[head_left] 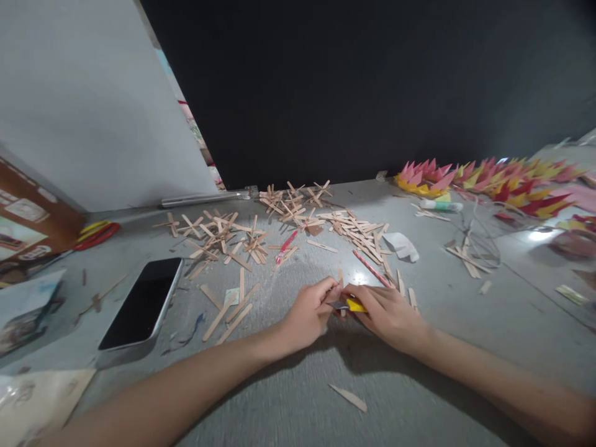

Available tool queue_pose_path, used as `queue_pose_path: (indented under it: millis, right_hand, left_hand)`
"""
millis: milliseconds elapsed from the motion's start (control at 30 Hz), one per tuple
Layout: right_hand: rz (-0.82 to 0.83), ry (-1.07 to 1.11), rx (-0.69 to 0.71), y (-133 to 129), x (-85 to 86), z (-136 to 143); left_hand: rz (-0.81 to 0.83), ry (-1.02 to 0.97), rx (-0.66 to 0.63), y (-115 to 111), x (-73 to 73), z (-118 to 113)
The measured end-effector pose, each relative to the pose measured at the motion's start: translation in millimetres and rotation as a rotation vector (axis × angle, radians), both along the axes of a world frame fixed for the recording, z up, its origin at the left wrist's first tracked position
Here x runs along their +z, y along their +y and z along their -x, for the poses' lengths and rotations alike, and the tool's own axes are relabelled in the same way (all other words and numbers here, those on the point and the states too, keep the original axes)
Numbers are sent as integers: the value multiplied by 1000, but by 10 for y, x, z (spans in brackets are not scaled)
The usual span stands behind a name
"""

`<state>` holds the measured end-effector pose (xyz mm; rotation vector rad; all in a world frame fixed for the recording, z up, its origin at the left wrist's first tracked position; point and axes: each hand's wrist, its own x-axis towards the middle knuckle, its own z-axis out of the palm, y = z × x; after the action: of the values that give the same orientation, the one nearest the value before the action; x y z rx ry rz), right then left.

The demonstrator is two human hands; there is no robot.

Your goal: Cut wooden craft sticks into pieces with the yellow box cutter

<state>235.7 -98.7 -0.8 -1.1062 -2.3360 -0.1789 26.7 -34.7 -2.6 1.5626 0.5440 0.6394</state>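
Near the middle of the grey work surface, my left hand point(307, 315) pinches a wooden craft stick point(340, 274), whose upper end pokes out above the fingers. My right hand point(395, 318) is closed on a yellow cutter knife point(356, 305). Its grey blade points left and lies against or very close to the stick; the exact contact is hidden by my fingers. A cut, pointed piece of stick point(349, 397) lies in front of my hands. Just beyond the right hand rests a red striped pencil point(371, 268).
Loose craft sticks point(361, 233) and crossed stick pieces point(218, 236) spread behind my hands, with a pink pen point(286, 246) among them. On the left lie a phone point(142, 303) and red-and-yellow scissors point(97, 234). Pink and yellow paper crowns point(426, 180) and a glue stick point(441, 205) lie right.
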Motion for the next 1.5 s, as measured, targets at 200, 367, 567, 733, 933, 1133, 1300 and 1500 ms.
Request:
queue_pose_path:
  millis: [200,367,567,733,933,1133,1300,1500]
  right_hand:
    - [46,6,2,9,-33,-25]
    - [202,132,-71,-3,-39,-17]
    - [568,453,-126,3,15,66]
    - [648,543,-167,51,89,82]
    - [409,537,-283,60,65,50]
    - [529,548,-138,7,-8,67]
    - [598,494,-187,3,-20,71]
    - [646,438,-183,2,44,80]
  left_hand:
    - [-75,40,10,12,-32,-1]
    - [-34,86,13,5,-62,-51]
    - [-6,60,-17,-4,-39,-50]
    - [79,7,-5,-26,1,-55]
    - [247,-48,-11,-24,-8,-69]
    - [221,-50,-8,-15,-30,-69]
    - [199,-26,-10,-19,-61,-57]
    - [55,46,-4,-3,-117,-44]
